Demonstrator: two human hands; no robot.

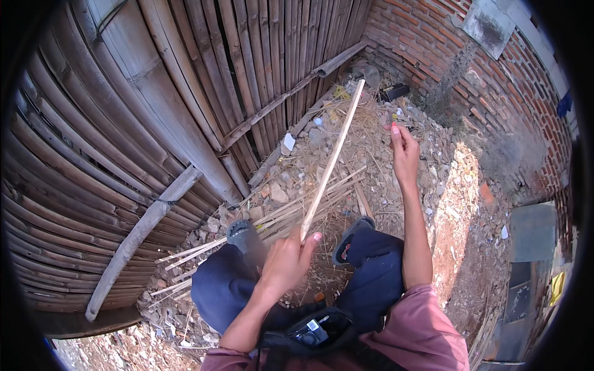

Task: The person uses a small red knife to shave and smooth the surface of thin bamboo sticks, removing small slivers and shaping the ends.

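Note:
My left hand (pixel 286 264) is closed round the lower end of a long, pale split-wood or bamboo strip (pixel 335 156), which slants up and away to the right. My right hand (pixel 404 154) is raised to the right of the strip, apart from it. Its fingers pinch a small object with a red part (pixel 394 127) and a thin tip pointing away; its kind is too small to make out. Below the held strip, several more pale strips (pixel 291 213) lie in a loose bundle on the rubble, between and beside my sandalled feet.
A bamboo wall (pixel 154 93) rises on the left, with a pole (pixel 145 238) tied across it. Ahead and right stands a brick wall (pixel 427 37). Broken stones and straw cover the ground. A dark box (pixel 394 93) lies in the far corner. An open black bag (pixel 315 331) sits at my waist.

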